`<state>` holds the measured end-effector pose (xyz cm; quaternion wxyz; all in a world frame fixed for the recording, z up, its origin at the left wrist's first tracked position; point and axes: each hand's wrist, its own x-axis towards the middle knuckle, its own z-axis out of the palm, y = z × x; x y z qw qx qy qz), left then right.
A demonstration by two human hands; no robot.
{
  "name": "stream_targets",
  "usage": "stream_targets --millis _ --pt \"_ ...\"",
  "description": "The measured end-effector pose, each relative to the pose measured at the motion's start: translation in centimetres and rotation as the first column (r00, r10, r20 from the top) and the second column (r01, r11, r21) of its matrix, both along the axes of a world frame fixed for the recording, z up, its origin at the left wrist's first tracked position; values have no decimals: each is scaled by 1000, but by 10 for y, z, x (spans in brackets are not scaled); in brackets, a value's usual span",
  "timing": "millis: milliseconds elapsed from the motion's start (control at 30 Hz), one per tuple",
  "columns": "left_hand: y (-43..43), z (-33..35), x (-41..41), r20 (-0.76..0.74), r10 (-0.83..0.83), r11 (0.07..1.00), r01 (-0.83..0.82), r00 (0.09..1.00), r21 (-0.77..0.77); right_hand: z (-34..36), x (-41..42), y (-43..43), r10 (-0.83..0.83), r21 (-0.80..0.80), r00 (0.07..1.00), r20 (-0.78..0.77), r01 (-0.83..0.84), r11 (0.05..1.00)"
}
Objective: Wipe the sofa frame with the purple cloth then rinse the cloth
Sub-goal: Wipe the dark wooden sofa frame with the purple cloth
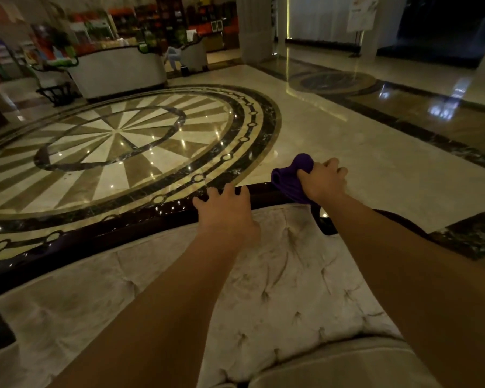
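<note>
The sofa's dark glossy wooden frame [118, 228] runs along the top of its tufted cream backrest [277, 275], rising from lower left to the upper middle. My right hand [324, 179] grips a bunched purple cloth [290, 179] and presses it on the frame's top rail at the right end. My left hand [226, 210] rests on the rail just left of the cloth, fingers spread over the wood and holding nothing. Both forearms reach across the backrest.
Beyond the sofa lies a polished marble floor with a round inlaid medallion [115, 135]. A curved white counter [118, 71] and display shelves stand at the far left. A white column [254, 26] and a sign stand [360, 15] are farther back.
</note>
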<state>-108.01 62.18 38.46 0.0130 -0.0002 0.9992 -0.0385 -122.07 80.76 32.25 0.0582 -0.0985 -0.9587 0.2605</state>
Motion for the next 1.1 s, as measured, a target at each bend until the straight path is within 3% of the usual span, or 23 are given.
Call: stream_targets --millis 133,267,433,533,633,667,733,767,800,867,967,1033,1100 --pt "1 -7 -4 -39 -3 999 2 999 -38 6 6 -8 3 112 996 -91 7 994" --pt "1 -11 -7 -74 0 999 -3 997 -42 7 12 -11 214 95 952 -219 -197 976" --pt "16 -5 -21 14 99 995 -98 995 -25 -2 23 -1 373 115 923 -90 -363 925" --pt "26 -1 -39 47 130 991 -130 990 -14 -7 20 6 436 131 885 -161 -418 899" --pt "34 -9 -50 41 140 989 -142 989 46 -10 0 27 526 -19 810 -258 -549 836" --pt "38 -12 -52 48 173 983 -176 984 48 -13 -10 38 522 -136 807 -278 -571 810" --pt "50 -18 -51 53 238 971 -239 970 -2 -27 -18 62 361 -565 902 -235 -429 704" --pt "57 -20 -52 53 265 964 -264 963 -27 -42 -18 72 280 -722 948 -149 -297 624" --pt "63 -21 -53 60 285 958 -283 957 -42 -60 -13 76 248 -764 966 -69 -211 609" --pt "74 -26 -60 72 276 960 -272 958 -66 -108 9 73 260 -661 965 -40 -221 717" --pt "77 -29 -75 118 223 971 -210 968 -114 -139 28 59 241 -547 946 -218 -323 772" --pt "89 -26 -79 144 214 974 -199 966 -112 -145 20 72 338 -437 912 -234 -409 801" --pt "113 -34 -82 114 182 980 -171 977 -104 -147 11 103 499 -202 840 -214 -538 819"
